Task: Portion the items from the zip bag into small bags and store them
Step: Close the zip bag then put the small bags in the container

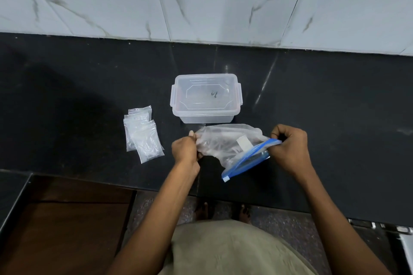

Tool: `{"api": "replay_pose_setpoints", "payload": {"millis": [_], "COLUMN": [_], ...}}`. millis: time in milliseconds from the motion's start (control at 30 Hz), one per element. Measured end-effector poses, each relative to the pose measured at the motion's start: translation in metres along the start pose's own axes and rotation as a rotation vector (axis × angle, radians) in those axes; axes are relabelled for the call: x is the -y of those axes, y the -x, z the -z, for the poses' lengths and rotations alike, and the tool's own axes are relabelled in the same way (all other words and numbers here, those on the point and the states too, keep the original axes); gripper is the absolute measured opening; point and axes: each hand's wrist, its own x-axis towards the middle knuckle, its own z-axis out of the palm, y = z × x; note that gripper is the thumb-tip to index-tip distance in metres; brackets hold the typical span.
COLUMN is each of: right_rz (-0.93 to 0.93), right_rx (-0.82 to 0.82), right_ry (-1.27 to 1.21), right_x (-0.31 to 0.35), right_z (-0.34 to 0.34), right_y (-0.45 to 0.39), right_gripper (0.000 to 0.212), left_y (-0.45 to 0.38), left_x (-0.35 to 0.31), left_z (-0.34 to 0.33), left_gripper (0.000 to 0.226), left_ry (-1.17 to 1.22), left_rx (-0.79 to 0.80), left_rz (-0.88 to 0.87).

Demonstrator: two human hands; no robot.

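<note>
A clear zip bag (225,143) with a blue zip strip (248,158) lies over the black counter's front middle, with pale items blurred inside it. My left hand (186,148) grips the bag's closed bottom end. My right hand (290,144) pinches the upper end of the blue zip strip. A small pile of empty clear small bags (143,134) lies to the left of my left hand. A clear plastic storage box (205,98) with its lid on stands just behind the zip bag.
The black counter (335,118) runs left to right and meets a marble-tiled wall (201,0) at the back. Its front edge drops off near my body. A dark wooden surface (67,219) sits lower at the left.
</note>
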Motion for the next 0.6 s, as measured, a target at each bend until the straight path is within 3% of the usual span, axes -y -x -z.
{"api": "replay_pose_setpoints", "payload": {"millis": [100, 200, 267, 433, 500, 600], "right_rz": [-0.033, -0.063, -0.032, 0.037, -0.019, -0.206], "right_rx": [0.02, -0.026, -0.032, -0.025, -0.001, 0.01], "right_ry": [-0.039, -0.069, -0.051, 0.124, 0.102, -0.096], "right_x": [-0.003, -0.006, -0.01, -0.017, -0.014, -0.007], "right_z": [-0.002, -0.003, -0.002, -0.009, -0.014, -0.016], "right_y": [-0.003, -0.005, -0.007, -0.019, -0.021, -0.02], "right_gripper": [0.034, 0.042, 0.046, 0.05, 0.054, 0.076], "left_y": [-0.002, -0.007, -0.01, -0.013, -0.013, -0.02], "left_x": [0.004, 0.008, 0.004, -0.002, 0.003, 0.017], "left_z": [0.002, 0.005, 0.01, 0.013, 0.01, 0.011], "left_gripper": [0.029, 0.027, 0.015, 0.017, 0.02, 0.028], "left_ry": [0.053, -0.148, -0.237, -0.391, -0.356, -0.254], "left_rx": [-0.013, 0.051, 0.129, 0.409, 0.368, 0.244], "left_rz": [0.077, -0.028, -0.103, -0.164, -0.259, -0.373]}}
